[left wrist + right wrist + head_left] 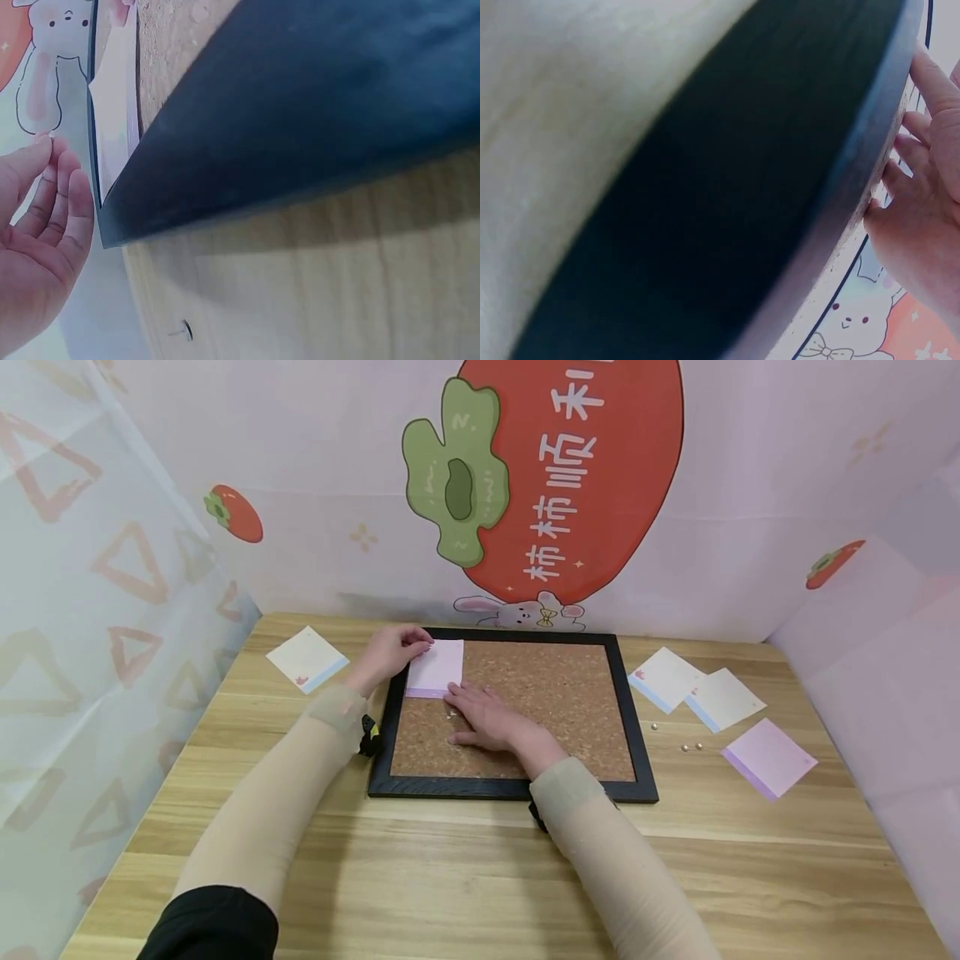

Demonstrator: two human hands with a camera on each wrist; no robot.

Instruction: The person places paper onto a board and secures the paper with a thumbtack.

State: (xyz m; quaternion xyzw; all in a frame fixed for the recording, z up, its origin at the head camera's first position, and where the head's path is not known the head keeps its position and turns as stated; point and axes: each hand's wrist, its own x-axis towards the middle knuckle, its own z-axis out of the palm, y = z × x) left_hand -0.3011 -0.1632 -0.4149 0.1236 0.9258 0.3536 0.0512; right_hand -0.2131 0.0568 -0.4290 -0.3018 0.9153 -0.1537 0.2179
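Observation:
A pale pink note sheet [437,667] with a purple strip lies at the upper left of the cork board [547,710], which has a black frame [450,787]. My left hand [392,653] is over the frame's upper-left corner, beside the sheet. In the left wrist view the thumb [28,161] and forefinger pinch a tiny pale-headed pushpin [51,135]. My right hand [491,718] rests on the cork with fingers spread, its fingertips at the sheet's lower-right corner. Small shiny bits [451,715] show on the cork by those fingers.
Left of the board lies a cream note sheet [307,658] with a blue strip. On the right are two overlapping cream sheets [667,678], a pink sheet [770,758] and several small pins [699,746]. Another pin [186,330] lies on the table beside the frame. A printed cloth [322,552] stands behind.

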